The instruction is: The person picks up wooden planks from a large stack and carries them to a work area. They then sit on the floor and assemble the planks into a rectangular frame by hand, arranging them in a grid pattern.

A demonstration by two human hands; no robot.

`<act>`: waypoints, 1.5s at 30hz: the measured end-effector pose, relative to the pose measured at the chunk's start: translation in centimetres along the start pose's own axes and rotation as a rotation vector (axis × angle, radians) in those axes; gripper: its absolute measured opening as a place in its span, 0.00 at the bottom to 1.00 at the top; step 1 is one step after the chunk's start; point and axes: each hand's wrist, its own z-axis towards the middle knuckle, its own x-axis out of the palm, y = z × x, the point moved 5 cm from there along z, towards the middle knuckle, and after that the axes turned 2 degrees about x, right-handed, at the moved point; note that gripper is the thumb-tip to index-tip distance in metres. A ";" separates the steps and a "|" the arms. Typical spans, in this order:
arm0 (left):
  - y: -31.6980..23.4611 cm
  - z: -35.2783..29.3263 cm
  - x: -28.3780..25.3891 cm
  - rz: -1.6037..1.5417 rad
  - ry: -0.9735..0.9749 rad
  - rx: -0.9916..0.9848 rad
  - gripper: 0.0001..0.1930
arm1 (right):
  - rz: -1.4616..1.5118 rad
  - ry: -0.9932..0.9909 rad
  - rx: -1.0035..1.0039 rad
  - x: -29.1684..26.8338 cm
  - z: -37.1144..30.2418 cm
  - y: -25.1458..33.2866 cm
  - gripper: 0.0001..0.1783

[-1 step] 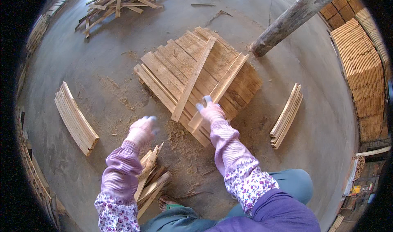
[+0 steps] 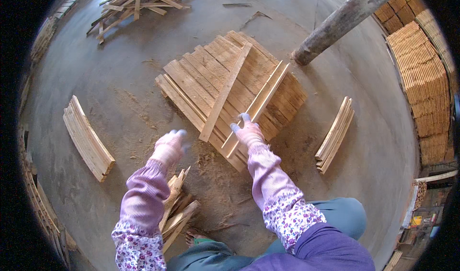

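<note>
My right hand (image 2: pixel 249 133), its fingertips covered in pale grey, grips the near part of a pair of narrow wooden strips (image 2: pixel 262 101). A gap shows between the strips, which lie at a slant over a low platform of side-by-side boards (image 2: pixel 203 74). Left of them, a single wooden strip (image 2: pixel 226 91) rests across the same boards, untouched. Over the floor to the left of the platform hangs my left hand (image 2: pixel 170 146). Its fingers are slightly blurred and apart, with nothing visible in them. Below it is a bundle of split wood pieces (image 2: pixel 179 216).
Stacked strips lie on the floor at left (image 2: pixel 88 139) and right (image 2: pixel 334 136). A loose wood heap (image 2: pixel 139 5) sits at the far left. A thick round post (image 2: pixel 342 24) stands beyond the platform, with tall wood stacks (image 2: pixel 421 74) at far right. Sawdust (image 2: pixel 132 108) litters the floor.
The strips under my right hand have tipped, and a gap now shows between them. My left hand has risen slightly away from me.
</note>
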 end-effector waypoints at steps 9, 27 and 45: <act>-9.4 7.1 4.5 -0.107 -0.307 -0.071 0.40 | 1.600 -0.160 -0.222 0.5 -0.1 -10.2 0.57; -11.2 5.7 8.2 -1.625 0.158 0.024 0.20 | 1.535 0.045 -0.147 0.5 1.0 -11.4 0.20; -10.1 2.6 11.0 -1.738 0.177 0.022 0.36 | 1.196 0.205 -0.370 2.9 0.2 -3.3 0.35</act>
